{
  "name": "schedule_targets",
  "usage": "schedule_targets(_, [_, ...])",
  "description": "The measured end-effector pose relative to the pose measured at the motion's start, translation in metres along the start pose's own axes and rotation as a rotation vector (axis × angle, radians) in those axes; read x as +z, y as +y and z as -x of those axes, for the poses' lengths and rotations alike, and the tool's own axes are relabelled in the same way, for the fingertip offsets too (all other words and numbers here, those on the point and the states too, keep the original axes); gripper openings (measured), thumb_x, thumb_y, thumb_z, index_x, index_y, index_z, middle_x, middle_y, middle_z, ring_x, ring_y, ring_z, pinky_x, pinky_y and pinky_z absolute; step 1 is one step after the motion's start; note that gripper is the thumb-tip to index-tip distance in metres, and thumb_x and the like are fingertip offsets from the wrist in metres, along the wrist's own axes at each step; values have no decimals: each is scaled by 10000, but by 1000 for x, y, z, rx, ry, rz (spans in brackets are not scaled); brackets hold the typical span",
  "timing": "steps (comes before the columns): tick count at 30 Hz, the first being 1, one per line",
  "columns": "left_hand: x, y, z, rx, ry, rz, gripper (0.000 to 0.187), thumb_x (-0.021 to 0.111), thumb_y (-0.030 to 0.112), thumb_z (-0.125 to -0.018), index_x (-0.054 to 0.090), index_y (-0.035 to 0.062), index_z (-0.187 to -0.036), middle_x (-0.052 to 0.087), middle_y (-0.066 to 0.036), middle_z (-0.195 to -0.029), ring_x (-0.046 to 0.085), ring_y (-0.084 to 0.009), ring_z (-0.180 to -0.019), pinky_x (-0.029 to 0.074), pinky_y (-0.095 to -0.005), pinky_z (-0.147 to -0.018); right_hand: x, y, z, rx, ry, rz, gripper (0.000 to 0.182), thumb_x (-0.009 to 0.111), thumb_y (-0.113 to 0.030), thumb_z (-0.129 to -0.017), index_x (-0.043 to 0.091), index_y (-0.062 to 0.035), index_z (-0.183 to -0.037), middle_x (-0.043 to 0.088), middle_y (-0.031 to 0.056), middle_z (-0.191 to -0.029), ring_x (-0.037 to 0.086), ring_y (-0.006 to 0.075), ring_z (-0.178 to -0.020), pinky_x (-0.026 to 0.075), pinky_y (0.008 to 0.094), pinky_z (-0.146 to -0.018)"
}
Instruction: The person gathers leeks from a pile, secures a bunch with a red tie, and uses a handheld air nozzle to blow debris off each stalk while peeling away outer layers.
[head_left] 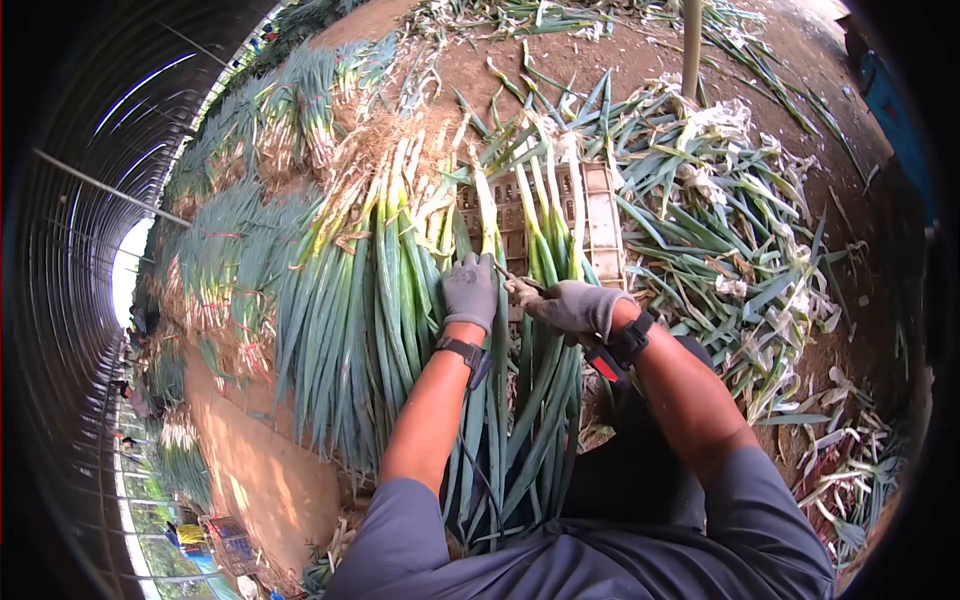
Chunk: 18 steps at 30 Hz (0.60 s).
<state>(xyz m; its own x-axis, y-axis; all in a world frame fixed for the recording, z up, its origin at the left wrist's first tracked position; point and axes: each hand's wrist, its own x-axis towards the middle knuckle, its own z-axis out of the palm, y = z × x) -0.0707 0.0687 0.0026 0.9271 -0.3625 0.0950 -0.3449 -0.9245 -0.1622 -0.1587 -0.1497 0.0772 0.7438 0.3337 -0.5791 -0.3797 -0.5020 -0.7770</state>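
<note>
My left hand (pixel 470 290), in a grey glove, is closed around a long green onion (pixel 486 205) whose white end points away from me. Close beside it, my right hand (pixel 575 308), gloved too, is closed with its fingertips near that stalk. A thin dark piece shows at those fingertips; I cannot make out what it is. Several stripped green onions (pixel 545 215) lie just beyond my right hand, their leaves running down toward my lap. To the left of my left hand lies a thick pile of unstripped green onions (pixel 385 260) with roots on.
A slatted plastic crate (pixel 600 215) sits under the stripped stalks. Discarded leaves (pixel 720 230) heap up on the right. Tied bundles (pixel 215 240) cover the ground at left. A pole (pixel 691 50) stands at the back, and a curved tunnel roof (pixel 90 150) rises at left.
</note>
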Motion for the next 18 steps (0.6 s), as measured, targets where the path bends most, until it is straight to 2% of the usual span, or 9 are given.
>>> schedule_targets(1, [3,2,3,8,4,-18,398,725,285,-825,658,144,-1191,618,-125,-1089,647,-319,-1011,525,-447,-837,2,2,-3,-22,19,-26,685,506,-669,-928,655,-1,-896,587,82,-650,559,198,-466,451,351,-444])
schedule_targets(4, [-1,5,7,19,-21,-75,293,704,283,-845,670,131,-1093,632,-120,-1070,662,-305,-992,533,-444,-814,2,-1,0,0,22,-7,642,517,-637,-936,653,-11,-888,581,75,-647,559,191,-476,452,356,-458])
schedule_targets(8, [11,6,0,-36,-80,-81,287,702,266,-852,661,107,-1087,641,-139,-1057,685,-321,-951,544,-436,-797,3,5,-10,14,30,-5,625,528,-610,-941,646,-3,-851,581,70,-644,563,187,-492,458,357,-472])
schedule_targets(11, [23,5,-8,-102,-129,-60,297,699,250,-852,646,91,-1098,644,-154,-1062,695,-332,-924,551,-430,-789,4,8,-7,-60,-10,-20,636,527,-608,-946,648,5,-830,576,69,-631,572,188,-489,462,359,-469])
schedule_targets(12, [22,7,-6,-107,-109,-55,300,699,248,-851,643,88,-1098,644,-158,-1068,696,-334,-924,552,-428,-791,0,6,-9,-37,-72,22,676,532,-626,-959,624,37,-1054,630,76,-749,613,176,-544,487,331,-465])
schedule_targets(14, [23,11,-3,-102,-46,-70,311,704,246,-842,628,78,-1093,641,-172,-1086,697,-347,-928,552,-427,-812,-5,0,0,-26,-62,10,670,533,-618,-962,622,40,-1051,632,80,-752,615,180,-542,487,334,-465])
schedule_targets(17, [25,12,-10,-182,-133,12,322,701,257,-842,626,68,-1091,639,-179,-1102,695,-358,-953,553,-432,-822,-4,-1,0,-7,-32,8,665,526,-615,-964,622,40,-1030,629,83,-736,605,181,-531,481,335,-461])
schedule_targets(18, [24,11,-13,-166,-87,27,312,695,274,-845,642,74,-1079,645,-184,-1101,695,-367,-953,557,-447,-812,-1,1,-4,-1,-23,13,665,523,-616,-965,623,39,-1020,627,84,-728,600,181,-526,478,335,-458])
